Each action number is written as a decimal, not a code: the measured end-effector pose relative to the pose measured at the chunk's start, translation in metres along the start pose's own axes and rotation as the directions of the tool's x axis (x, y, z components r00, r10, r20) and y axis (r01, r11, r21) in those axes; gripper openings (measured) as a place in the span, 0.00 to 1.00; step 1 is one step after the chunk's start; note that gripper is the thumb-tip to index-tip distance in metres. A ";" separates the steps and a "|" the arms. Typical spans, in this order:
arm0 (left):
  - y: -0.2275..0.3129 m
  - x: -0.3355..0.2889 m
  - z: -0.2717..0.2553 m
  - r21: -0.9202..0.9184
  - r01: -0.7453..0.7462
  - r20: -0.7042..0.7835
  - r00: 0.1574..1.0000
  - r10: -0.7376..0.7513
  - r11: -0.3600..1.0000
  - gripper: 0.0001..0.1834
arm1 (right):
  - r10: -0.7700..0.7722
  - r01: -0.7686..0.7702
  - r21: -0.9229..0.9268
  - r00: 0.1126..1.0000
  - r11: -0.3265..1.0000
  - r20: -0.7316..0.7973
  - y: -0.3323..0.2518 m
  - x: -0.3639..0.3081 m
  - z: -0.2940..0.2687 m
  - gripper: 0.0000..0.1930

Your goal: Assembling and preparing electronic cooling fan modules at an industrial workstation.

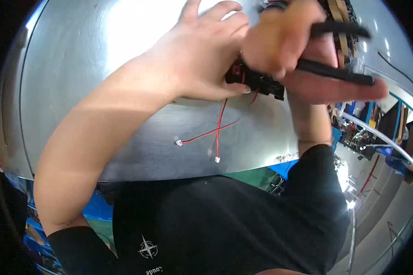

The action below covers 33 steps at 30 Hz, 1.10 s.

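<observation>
My left hand (206,50) rests over a black part (264,85) on the metal table, its thumb against the near side and its fingers curled round the far side. Two thin red-and-black cables trail from the part toward me and cross; one ends in a white connector (179,143), the other in a second white connector (217,159). Smeared by motion, my right hand (280,43) is closed round a pair of pliers with two black handles (337,73), right above the part. The pliers' jaws are hidden behind my hands.
The shiny metal table (78,68) has its curved near edge just before my body. Beyond my right hand lie cardboard dividers (342,18) with dark items. Farther right stand blue-edged shelves (369,114) and a pale rail (381,140).
</observation>
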State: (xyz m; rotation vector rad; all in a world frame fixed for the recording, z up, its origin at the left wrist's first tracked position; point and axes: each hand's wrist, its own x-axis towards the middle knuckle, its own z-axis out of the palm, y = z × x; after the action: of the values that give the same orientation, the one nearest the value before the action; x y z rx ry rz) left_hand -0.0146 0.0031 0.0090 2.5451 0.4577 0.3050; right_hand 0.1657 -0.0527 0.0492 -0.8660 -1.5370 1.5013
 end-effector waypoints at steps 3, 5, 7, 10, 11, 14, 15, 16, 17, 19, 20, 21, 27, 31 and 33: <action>0.004 0.003 0.011 0.037 0.007 -0.101 0.995 -0.003 0.999 0.37 | -0.227 0.262 0.202 0.957 0.944 -0.182 0.002 -0.009 0.011 0.57; 0.006 0.001 0.018 0.078 0.020 -0.133 0.991 -0.009 0.997 0.37 | -0.168 0.100 -0.141 0.746 0.985 -0.645 -0.001 -0.016 0.046 0.45; 0.006 0.001 0.022 0.115 0.015 -0.160 0.987 0.003 0.993 0.37 | -0.115 0.238 0.083 0.709 0.968 -0.696 -0.002 -0.017 0.054 0.49; 0.006 -0.001 0.030 0.153 0.052 -0.210 0.977 -0.019 0.987 0.38 | 0.028 0.447 0.446 0.681 0.776 -0.732 -0.002 -0.016 0.056 0.62; 0.002 -0.002 0.034 0.143 0.029 -0.271 0.963 0.011 0.989 0.37 | 0.029 0.449 0.445 0.678 0.775 -0.734 -0.003 -0.015 0.058 0.62; 0.003 -0.001 0.034 0.121 0.017 -0.313 0.950 0.022 0.993 0.37 | 0.134 0.390 0.561 0.724 0.730 -0.677 0.002 -0.016 0.054 0.64; 0.005 0.002 0.033 0.107 0.024 -0.299 0.954 0.009 0.994 0.37 | 0.135 0.389 0.555 0.719 0.735 -0.682 0.008 -0.021 0.047 0.64; 0.004 0.000 0.035 0.107 0.034 -0.295 0.955 -0.001 0.994 0.37 | 0.048 0.317 0.437 0.762 0.842 -0.645 0.019 -0.026 0.040 0.63; 0.002 -0.002 0.037 0.104 0.024 -0.320 0.947 0.010 0.994 0.37 | -0.030 0.250 0.296 0.807 0.922 -0.589 0.025 -0.027 0.037 0.63; 0.000 -0.003 0.039 0.095 0.009 -0.346 0.938 0.025 0.995 0.37 | 0.017 0.334 0.438 0.779 0.835 -0.627 0.010 -0.018 0.052 0.62; -0.002 -0.006 0.039 0.101 0.003 -0.350 0.936 0.033 0.995 0.37 | 0.071 0.417 0.564 0.756 0.713 -0.650 0.007 -0.014 0.058 0.61; 0.000 -0.005 0.037 0.104 -0.017 -0.359 0.932 0.054 0.994 0.37 | 0.071 0.418 0.560 0.754 0.715 -0.653 0.008 -0.016 0.055 0.61; 0.013 0.003 0.022 0.146 0.029 -0.210 0.978 0.002 0.989 0.38 | -0.368 0.374 -0.015 0.903 0.927 -0.222 0.027 -0.036 0.024 0.57; 0.017 0.007 0.017 0.097 0.073 -0.110 0.992 -0.062 0.993 0.39 | -0.285 0.315 0.047 0.904 0.948 -0.318 0.020 -0.035 0.023 0.60; 0.011 0.004 0.030 0.106 0.002 -0.279 0.960 0.027 0.994 0.40 | -0.356 0.398 0.086 0.883 0.913 -0.307 0.018 -0.037 0.012 0.60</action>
State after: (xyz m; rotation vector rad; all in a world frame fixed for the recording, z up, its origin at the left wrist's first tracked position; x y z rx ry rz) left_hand 0.0011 -0.0174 -0.0093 2.6179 0.5770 0.6682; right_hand 0.1702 -0.0903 0.0286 -0.6192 -1.2742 1.1324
